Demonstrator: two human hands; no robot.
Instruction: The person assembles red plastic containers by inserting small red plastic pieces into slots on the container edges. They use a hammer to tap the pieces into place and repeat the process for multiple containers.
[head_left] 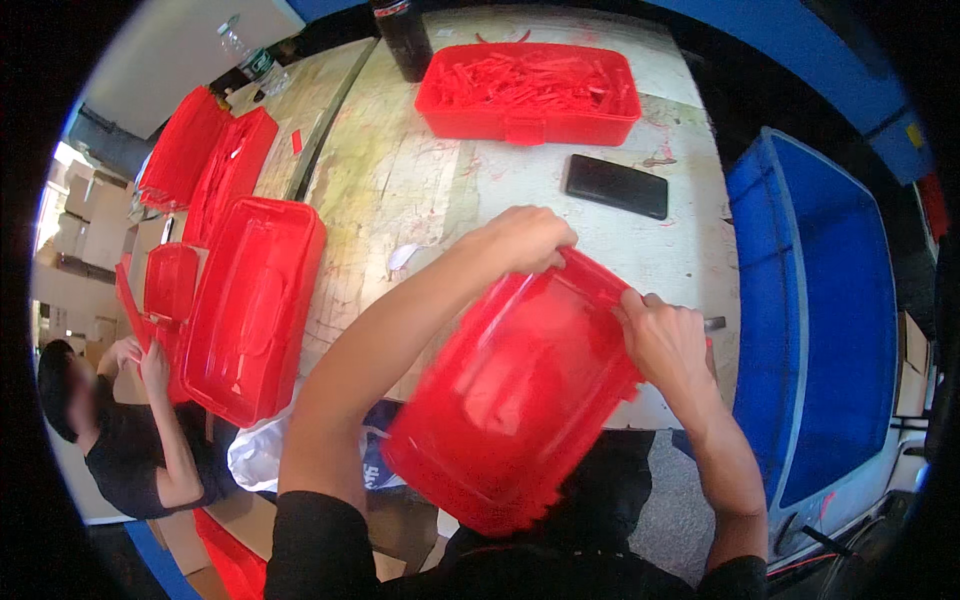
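Observation:
A glossy red plastic box (pixel 500 390) is tilted in front of my body above the near table edge. My left hand (pixel 530 240) is closed round its far left corner, fingers curled over the rim. At the far right corner, my right hand (pixel 665 335) grips the rim with the thumb side pressed against it. A small grey metal end (pixel 713 323) pokes out beside my right wrist; I cannot tell whether it lies on the table or is in the hand. Beyond the box, a black phone (pixel 616 186) lies flat on the table.
A red bin (pixel 525 125) full of red plastic scraps stands at the back, beside a dark bottle (pixel 402 40). More red boxes (pixel 255 310) are stacked at left, where a co-worker's hands (pixel 150 365) hold a red piece. A blue crate (pixel 840 330) stands at right.

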